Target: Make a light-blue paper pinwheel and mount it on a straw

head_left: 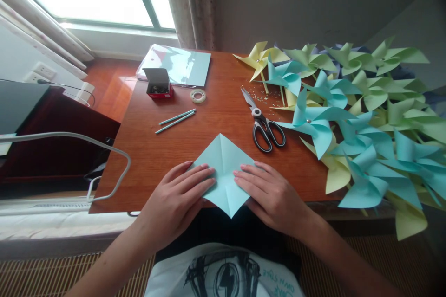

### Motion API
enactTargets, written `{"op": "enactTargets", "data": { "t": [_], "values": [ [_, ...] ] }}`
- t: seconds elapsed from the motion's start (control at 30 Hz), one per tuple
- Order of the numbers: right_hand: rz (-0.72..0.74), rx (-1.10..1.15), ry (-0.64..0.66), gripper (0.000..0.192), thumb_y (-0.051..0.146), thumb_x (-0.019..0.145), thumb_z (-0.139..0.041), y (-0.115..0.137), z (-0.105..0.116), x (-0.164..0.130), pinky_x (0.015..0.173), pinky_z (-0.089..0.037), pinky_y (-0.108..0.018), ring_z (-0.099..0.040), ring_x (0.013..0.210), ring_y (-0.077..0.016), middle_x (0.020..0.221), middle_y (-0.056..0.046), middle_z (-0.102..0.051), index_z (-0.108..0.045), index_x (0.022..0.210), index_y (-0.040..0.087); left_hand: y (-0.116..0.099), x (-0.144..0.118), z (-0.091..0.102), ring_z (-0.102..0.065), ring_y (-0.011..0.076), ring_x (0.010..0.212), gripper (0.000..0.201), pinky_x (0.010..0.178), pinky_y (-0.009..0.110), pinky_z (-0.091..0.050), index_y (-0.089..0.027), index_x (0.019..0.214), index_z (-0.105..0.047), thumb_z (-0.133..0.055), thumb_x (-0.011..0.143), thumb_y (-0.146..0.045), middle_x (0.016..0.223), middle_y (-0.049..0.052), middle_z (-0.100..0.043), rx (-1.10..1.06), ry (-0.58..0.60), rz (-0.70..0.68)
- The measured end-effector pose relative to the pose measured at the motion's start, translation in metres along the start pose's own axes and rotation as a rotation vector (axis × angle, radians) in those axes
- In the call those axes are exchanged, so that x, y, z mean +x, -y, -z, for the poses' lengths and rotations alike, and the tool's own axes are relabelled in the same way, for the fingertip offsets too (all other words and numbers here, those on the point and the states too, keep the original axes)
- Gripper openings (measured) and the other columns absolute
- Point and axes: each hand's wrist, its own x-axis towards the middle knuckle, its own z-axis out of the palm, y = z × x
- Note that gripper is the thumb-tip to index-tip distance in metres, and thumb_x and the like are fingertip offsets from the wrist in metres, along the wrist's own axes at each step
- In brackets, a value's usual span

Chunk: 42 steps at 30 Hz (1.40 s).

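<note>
A light blue square of paper (223, 162) lies corner-up like a diamond at the near edge of the wooden table (209, 116), with crease lines across it. My left hand (177, 199) lies flat on its left corner, and my right hand (270, 195) lies flat on its right corner. The fingertips of both hands point toward the middle crease. Neither hand grips anything.
Black-handled scissors (263, 123) lie just beyond the paper, to the right. Two blue sticks (176, 120), a tape roll (198, 96), a small red box (158, 84) and a pack of paper sheets (177, 65) sit farther back. Several paper pinwheels (351, 116) cover the right side.
</note>
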Motion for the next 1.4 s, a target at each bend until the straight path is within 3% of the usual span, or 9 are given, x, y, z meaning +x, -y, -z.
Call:
{"op": "enactTargets", "data": {
  "t": [0.23, 0.4, 0.7, 0.87, 0.97, 1.1, 1.23, 1.4],
  "values": [
    [-0.109, 0.17, -0.196, 0.03, 0.012, 0.098, -0.051, -0.005, -0.003, 0.006, 0.1, -0.056, -0.045, -0.072, 0.111, -0.0229, 0.112, -0.009, -0.079, -0.067, 0.123, 0.02, -0.002, 0.009, 0.001, -0.071, 0.0193, 0.113, 0.023, 0.108, 0.038, -0.05, -0.022, 0.11, -0.072, -0.054, 0.097, -0.015, 0.119, 0.005, -0.077, -0.168, -0.151, 0.106],
    [-0.273, 0.196, -0.303, 0.025, 0.017, 0.097, -0.056, -0.005, -0.005, 0.014, 0.088, -0.061, -0.038, -0.076, 0.097, -0.0237, 0.106, -0.008, -0.08, -0.069, 0.118, 0.022, -0.003, 0.015, -0.001, -0.073, 0.0214, 0.105, 0.023, 0.096, 0.035, -0.057, -0.021, 0.116, -0.07, -0.057, 0.097, -0.018, 0.115, 0.007, -0.078, -0.192, -0.266, 0.226],
    [-0.413, 0.194, -0.329, 0.033, 0.017, 0.096, -0.057, -0.006, -0.01, 0.032, 0.092, -0.06, -0.037, -0.073, 0.105, -0.0239, 0.118, -0.009, -0.075, -0.063, 0.127, 0.022, 0.0, 0.027, -0.009, -0.075, 0.0176, 0.091, 0.041, 0.086, 0.029, -0.061, -0.022, 0.137, -0.055, -0.06, 0.096, -0.025, 0.125, 0.009, -0.073, -0.223, -0.332, 0.417],
    [-0.357, 0.056, -0.325, 0.034, 0.011, 0.094, -0.055, -0.008, -0.012, 0.037, 0.1, -0.056, -0.043, -0.068, 0.109, -0.0262, 0.119, -0.011, -0.072, -0.065, 0.125, 0.019, 0.002, 0.037, -0.008, -0.073, 0.0194, 0.103, 0.036, 0.092, 0.03, -0.059, -0.02, 0.131, -0.059, -0.061, 0.095, -0.023, 0.127, 0.009, -0.072, -0.181, -0.325, 0.401],
    [-0.341, 0.006, -0.292, 0.033, 0.009, 0.094, -0.054, -0.008, -0.011, 0.04, 0.098, -0.056, -0.044, -0.066, 0.105, -0.0265, 0.117, -0.011, -0.071, -0.069, 0.121, 0.019, 0.003, 0.04, -0.009, -0.069, 0.0207, 0.116, 0.035, 0.099, 0.031, -0.056, -0.019, 0.13, -0.06, -0.059, 0.095, -0.019, 0.13, 0.01, -0.07, -0.162, -0.338, 0.36],
    [-0.351, 0.005, -0.246, 0.03, 0.008, 0.094, -0.054, -0.008, -0.011, 0.042, 0.095, -0.057, -0.044, -0.065, 0.102, -0.0265, 0.115, -0.012, -0.071, -0.072, 0.115, 0.017, 0.001, 0.041, -0.006, -0.067, 0.0241, 0.117, 0.038, 0.099, 0.036, -0.055, -0.018, 0.132, -0.059, -0.06, 0.094, -0.017, 0.136, 0.012, -0.067, -0.041, -0.321, 0.33],
    [-0.352, 0.009, -0.212, 0.029, 0.008, 0.094, -0.054, -0.008, -0.01, 0.042, 0.095, -0.056, -0.044, -0.063, 0.102, -0.0268, 0.115, -0.013, -0.07, -0.073, 0.115, 0.014, -0.017, 0.042, 0.004, -0.063, 0.0317, 0.125, 0.039, 0.108, 0.048, -0.046, -0.014, 0.132, -0.061, -0.062, 0.093, -0.018, 0.142, 0.016, -0.063, 0.195, -0.28, 0.225],
    [-0.346, 0.014, -0.174, 0.03, 0.008, 0.094, -0.054, -0.008, -0.007, 0.045, 0.096, -0.055, -0.043, -0.063, 0.104, -0.0269, 0.115, -0.013, -0.07, -0.073, 0.116, 0.014, -0.042, 0.047, 0.003, -0.052, 0.0339, 0.139, 0.041, 0.116, 0.051, -0.038, -0.009, 0.134, -0.062, -0.054, 0.098, -0.028, 0.149, 0.018, -0.057, 0.226, -0.106, 0.154]
  ]
}}
